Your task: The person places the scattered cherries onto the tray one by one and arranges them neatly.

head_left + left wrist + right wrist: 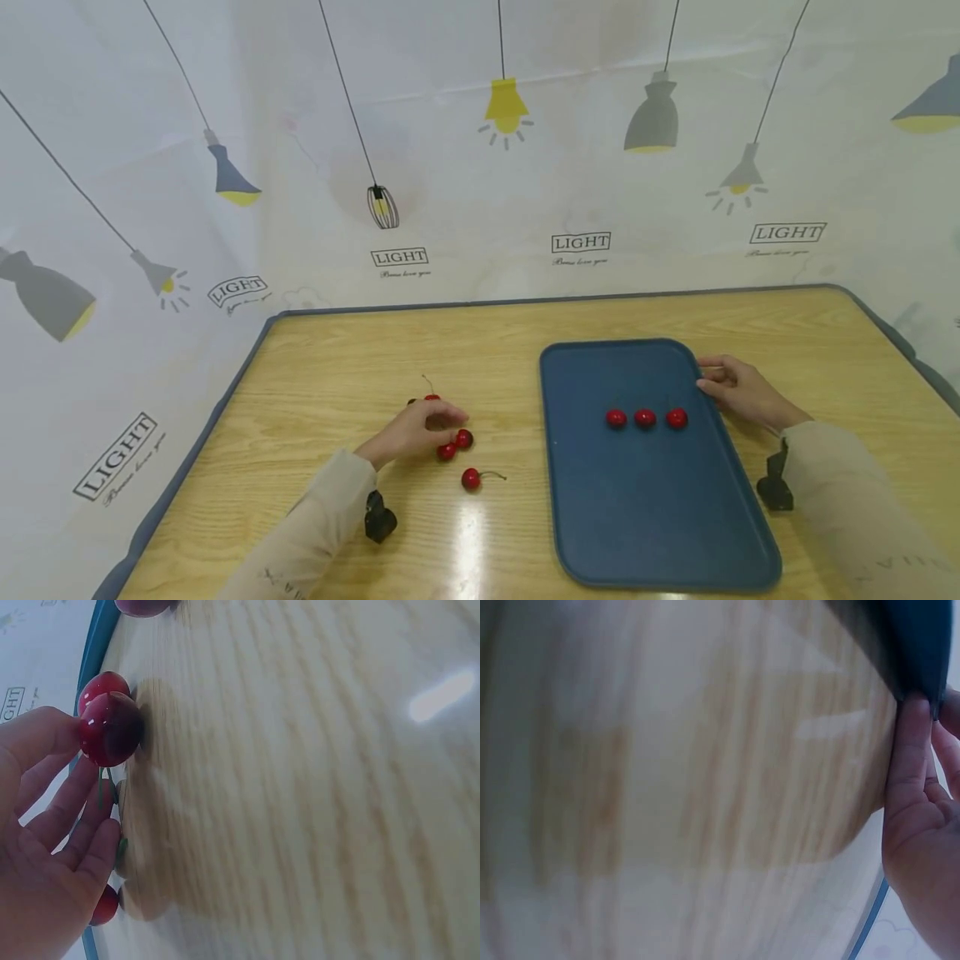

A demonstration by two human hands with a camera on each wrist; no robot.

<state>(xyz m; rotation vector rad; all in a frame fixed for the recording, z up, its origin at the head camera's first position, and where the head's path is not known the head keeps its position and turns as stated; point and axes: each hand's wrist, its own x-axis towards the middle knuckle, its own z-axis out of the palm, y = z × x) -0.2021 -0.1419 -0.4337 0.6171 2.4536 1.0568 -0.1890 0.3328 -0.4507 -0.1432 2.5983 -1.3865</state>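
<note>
My left hand [416, 429] is over the loose cherries on the left, fingers bent loosely with a gap between thumb and forefinger. Its thumb tip is right at a pair of red cherries [447, 452], whose green stems [100, 787] show in the left wrist view. Beyond that hand is another cherry [432, 397], partly covered by it. A single stemmed cherry [471, 478] lies nearer the body. On the right, my right hand [746, 392] pinches the far right rim of a blue tray [660, 525] between thumb and fingers. Three cherries [645, 418] sit in a row on the tray.
The wooden table [345, 350] has a blue edge along the back. Behind it hangs a pale cloth [450, 167] printed with lamps. Each wrist carries a small black device [379, 518]. Window-like glare shows on the tabletop.
</note>
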